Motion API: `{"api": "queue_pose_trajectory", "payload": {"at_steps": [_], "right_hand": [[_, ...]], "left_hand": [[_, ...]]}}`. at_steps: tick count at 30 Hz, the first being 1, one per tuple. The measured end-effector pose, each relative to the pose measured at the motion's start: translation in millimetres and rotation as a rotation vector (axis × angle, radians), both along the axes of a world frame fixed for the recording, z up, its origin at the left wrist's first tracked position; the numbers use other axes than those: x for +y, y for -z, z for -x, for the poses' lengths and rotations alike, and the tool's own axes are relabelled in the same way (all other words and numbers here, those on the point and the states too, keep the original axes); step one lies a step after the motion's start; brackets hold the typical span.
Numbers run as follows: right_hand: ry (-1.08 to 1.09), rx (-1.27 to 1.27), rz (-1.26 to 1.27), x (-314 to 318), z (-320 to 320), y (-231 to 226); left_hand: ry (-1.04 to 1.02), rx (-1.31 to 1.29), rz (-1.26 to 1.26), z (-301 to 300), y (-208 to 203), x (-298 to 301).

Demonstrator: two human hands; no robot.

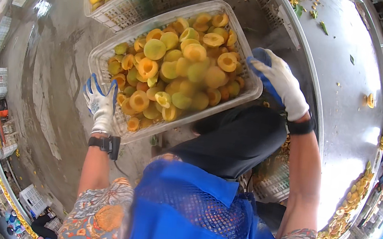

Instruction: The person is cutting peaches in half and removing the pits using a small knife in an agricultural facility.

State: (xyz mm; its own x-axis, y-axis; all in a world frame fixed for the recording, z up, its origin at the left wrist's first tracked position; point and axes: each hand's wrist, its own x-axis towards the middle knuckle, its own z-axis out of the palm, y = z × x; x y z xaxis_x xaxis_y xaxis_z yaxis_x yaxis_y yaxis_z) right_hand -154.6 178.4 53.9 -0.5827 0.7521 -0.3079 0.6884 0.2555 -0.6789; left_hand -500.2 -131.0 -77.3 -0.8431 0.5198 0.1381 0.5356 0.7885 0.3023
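Observation:
A pale, translucent plastic crate [169, 127] sits at an angle before me, heaped with halved yellow-orange stone fruit [147, 68] that look like peaches. Several halves show hollow pit cavities; others lie skin up. My left hand [101, 102], in a white glove with blue palm coating, rests at the crate's left rim, its fingers spread apart. On the far right side, my right hand [281, 79] wears a matching glove. Its bent fingers are on the crate's right rim, partly hidden from above. Part of the fruit pile looks blurred.
Behind stands another crate [131, 8] of yellow fruit. To the right runs a metal work table [344, 58] with leaves, one fruit half [370, 100] and a heap of fruit [348, 202] along its edge. My dark-trousered leg [240, 138] lies just below the near crate. The floor [53, 61] looks wet.

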Motion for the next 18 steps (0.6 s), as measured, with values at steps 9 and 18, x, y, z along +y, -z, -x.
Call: {"api": "queue_pose_trajectory", "payload": {"at_steps": [9,18], "right_hand": [[0.185,-0.407,-0.078,78.9,40.2,107.8],[0.464,0.189,0.633,89.4,53.0,161.1]], "left_hand": [[-0.391,-0.614,-0.129,70.8,81.1,-41.4],[-0.550,-0.711,-0.203,50.3,36.5,-16.5]]}}
